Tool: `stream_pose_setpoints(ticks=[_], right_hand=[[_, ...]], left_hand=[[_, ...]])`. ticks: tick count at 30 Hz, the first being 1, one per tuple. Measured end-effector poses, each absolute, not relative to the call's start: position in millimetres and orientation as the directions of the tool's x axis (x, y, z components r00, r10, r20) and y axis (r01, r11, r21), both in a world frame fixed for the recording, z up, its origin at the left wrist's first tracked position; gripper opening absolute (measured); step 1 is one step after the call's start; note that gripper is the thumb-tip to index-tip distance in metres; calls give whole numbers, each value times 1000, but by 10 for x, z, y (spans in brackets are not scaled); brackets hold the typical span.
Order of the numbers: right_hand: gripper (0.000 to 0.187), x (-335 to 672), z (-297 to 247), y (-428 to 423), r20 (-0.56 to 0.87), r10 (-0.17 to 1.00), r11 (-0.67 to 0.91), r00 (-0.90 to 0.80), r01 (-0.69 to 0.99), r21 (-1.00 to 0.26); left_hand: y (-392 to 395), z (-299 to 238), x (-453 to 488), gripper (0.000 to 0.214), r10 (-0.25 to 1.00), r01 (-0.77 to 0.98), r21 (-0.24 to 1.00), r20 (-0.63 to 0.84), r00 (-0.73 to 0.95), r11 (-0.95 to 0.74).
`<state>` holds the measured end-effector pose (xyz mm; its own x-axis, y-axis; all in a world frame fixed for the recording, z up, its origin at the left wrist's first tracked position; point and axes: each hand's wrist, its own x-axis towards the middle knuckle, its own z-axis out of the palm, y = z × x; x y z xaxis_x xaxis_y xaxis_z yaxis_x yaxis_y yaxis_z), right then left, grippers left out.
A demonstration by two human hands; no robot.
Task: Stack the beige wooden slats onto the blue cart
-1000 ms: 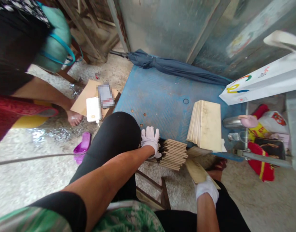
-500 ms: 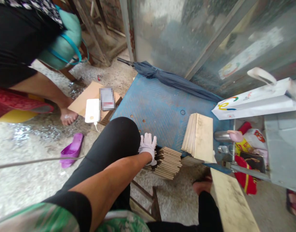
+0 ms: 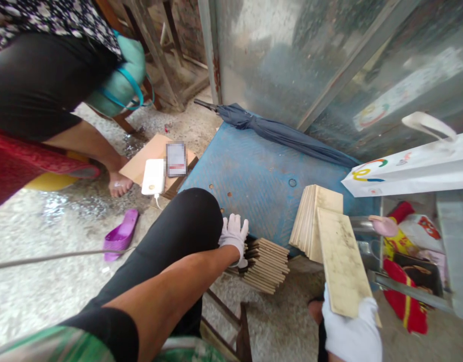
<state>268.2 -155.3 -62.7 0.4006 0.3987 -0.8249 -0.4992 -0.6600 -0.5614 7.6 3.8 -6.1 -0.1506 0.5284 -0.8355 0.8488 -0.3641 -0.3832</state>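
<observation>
Two white-gloved hands work at lower centre: the left hand point(image 3: 234, 235) rests open-fingered on a flat stack of thin wooden slats point(image 3: 267, 265), while the right hand point(image 3: 350, 336) grips a pale, smudged rectangular wooden board point(image 3: 340, 261) before a leaning board bundle point(image 3: 310, 221) on the ribbed blue metal platform point(image 3: 250, 176). A folded dark umbrella point(image 3: 280, 133) lies behind.

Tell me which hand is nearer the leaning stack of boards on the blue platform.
Right. The right hand holds a board reaching that leaning stack; the left hand rests on the flat pile beside it.
</observation>
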Motion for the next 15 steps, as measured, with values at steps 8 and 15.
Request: stream_pose_setpoints(ticks=[8,15], right_hand=[[49,2694,-1057,-1045,-850,378,-452,366,-729,-515],[46,2802,-1238,-1208,-879,361,-644,313,-597,-477]], left_hand=[[-20,-125,30,134,548,851,-388,-823,-147,-354],[-40,-163,-15,140,541,852,-373,-831,-130,-367]])
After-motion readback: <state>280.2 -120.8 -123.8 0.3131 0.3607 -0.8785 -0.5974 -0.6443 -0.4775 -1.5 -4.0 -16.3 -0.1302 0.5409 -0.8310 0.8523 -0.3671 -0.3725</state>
